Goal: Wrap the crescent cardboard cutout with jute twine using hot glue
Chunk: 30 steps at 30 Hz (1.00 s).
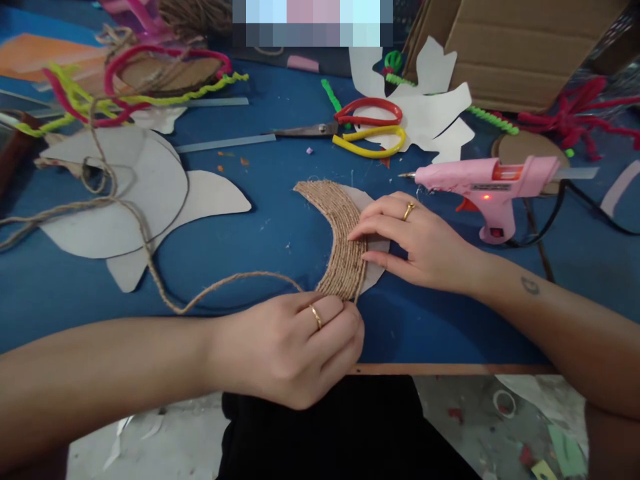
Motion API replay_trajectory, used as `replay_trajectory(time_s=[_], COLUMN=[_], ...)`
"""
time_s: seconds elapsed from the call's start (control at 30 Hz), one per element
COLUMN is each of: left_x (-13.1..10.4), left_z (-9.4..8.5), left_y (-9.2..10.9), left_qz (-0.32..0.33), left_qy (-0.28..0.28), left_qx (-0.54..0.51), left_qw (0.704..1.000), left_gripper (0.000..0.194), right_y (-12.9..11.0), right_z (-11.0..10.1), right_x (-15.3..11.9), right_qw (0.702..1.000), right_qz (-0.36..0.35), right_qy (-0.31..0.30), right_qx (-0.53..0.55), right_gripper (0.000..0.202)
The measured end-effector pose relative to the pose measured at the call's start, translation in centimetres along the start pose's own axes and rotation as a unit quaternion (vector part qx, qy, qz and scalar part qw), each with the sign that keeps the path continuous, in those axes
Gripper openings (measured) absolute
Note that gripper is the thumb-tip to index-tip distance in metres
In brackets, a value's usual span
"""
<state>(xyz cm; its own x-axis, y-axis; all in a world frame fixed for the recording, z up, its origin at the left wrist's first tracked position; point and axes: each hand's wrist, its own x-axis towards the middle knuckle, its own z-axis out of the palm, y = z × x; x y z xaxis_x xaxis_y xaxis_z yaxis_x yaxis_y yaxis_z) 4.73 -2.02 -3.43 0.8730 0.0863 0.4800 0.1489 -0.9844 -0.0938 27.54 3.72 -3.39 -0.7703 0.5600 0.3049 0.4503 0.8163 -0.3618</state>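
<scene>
The twine-covered crescent (343,233) is lying on the blue bench (250,247), between both hands. At its lower end, the left hand's (300,350) grip is curling closely, seemingly pinching the loose twine (240,275); its fingertips are hiding from me. The right hand's (425,250) grip is spreading loosely, holding nothing, fingertips resting on the rows. Keeping each strand taut and snug against its neighbour should be preventing gaps. Coarse, fuzzy rows are curving over smooth, pale card (374,275).
</scene>
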Motion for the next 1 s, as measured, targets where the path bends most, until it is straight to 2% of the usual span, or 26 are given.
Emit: replay_trajectory(time_s=[0.23,0.53,0.7,0.87,1.0], left_x=[0.19,-0.24,-0.18,-0.2,-0.27], left_z=[-0.63,0.0,-0.6,-0.72,-0.57], left_y=[0.23,0.44,0.53,0.45,0.39], left_qz=[-0.03,-0.04,-0.037,-0.03,-0.026], left_qy=[-0.023,-0.002,-0.051,-0.048,-0.046], left_qx=[-0.008,-0.008,-0.019,-0.027,-0.029], left_qw=[0.999,0.999,0.998,0.998,0.998], left_gripper=[0.024,0.019,0.022,0.023,0.022], right_y=[-0.04,-0.2,-0.06,-0.28,-0.49], right_z=[-0.2,-0.27,-0.3,-0.27,-0.15], right_x=[0.03,0.02,0.01,0.11,0.21], right_qw=[1.0,1.0,0.999,0.999,0.999], right_qz=[0.007,0.005,0.008,0.014,0.019], right_qy=[-0.008,-0.019,-0.024,-0.024,-0.026], right_qx=[0.01,0.003,0.026,0.018,0.009], right_gripper=[0.021,0.022,0.026,0.035,0.034])
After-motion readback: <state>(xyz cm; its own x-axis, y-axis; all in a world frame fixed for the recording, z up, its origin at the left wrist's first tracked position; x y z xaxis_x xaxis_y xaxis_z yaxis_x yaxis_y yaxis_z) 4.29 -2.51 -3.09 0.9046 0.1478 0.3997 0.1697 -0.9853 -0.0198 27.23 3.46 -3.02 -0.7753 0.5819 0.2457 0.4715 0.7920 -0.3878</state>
